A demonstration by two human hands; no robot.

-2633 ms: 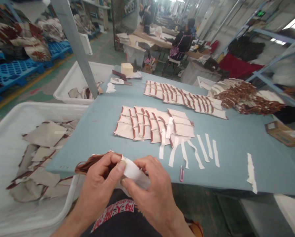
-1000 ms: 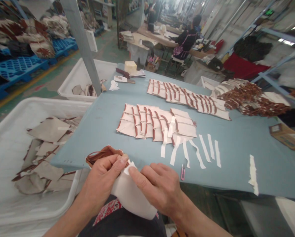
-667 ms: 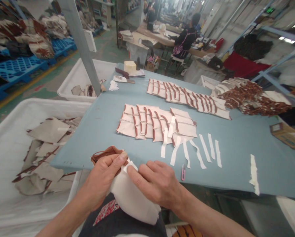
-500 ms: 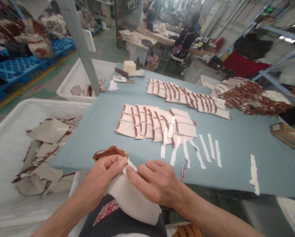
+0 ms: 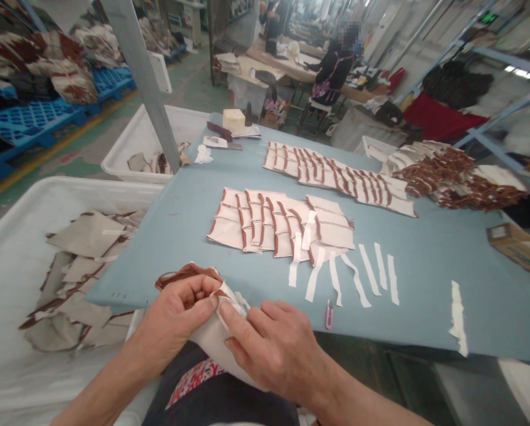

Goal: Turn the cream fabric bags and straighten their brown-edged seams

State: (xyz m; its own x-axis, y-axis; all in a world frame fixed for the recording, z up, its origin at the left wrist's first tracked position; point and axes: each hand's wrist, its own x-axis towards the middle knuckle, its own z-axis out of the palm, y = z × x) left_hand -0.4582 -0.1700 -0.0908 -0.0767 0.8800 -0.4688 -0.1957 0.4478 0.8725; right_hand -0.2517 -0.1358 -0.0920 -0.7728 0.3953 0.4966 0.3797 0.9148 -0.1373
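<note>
Between my hands, over my lap at the table's near edge, is a cream fabric piece [image 5: 209, 337] with a brown side. My left hand [image 5: 176, 313] pinches its upper edge, where brown shows. My right hand [image 5: 273, 337] grips the same piece, index finger and thumb pressing at a white strip [image 5: 230, 300] along that edge. Part of the piece is hidden under my right hand. Just beyond lie overlapping cream pieces with brown edging [image 5: 273, 222]. Several loose white strips [image 5: 334, 278] lie beside them, and a small pink thread snipper [image 5: 329, 315] rests near the table edge.
The blue-green table [image 5: 167, 236] holds a second row of cream pieces [image 5: 336, 177] and a brown-and-cream heap [image 5: 446, 168]. A white bin [image 5: 7, 236] of fabric pieces stands at left, by a grey post [image 5: 144, 77]. A person [image 5: 336, 65] sits at a far table.
The fabric piece has been turned and drawn in, so less of its lower part shows. My left hand has shifted slightly left; my right fingers have moved along the edge.
</note>
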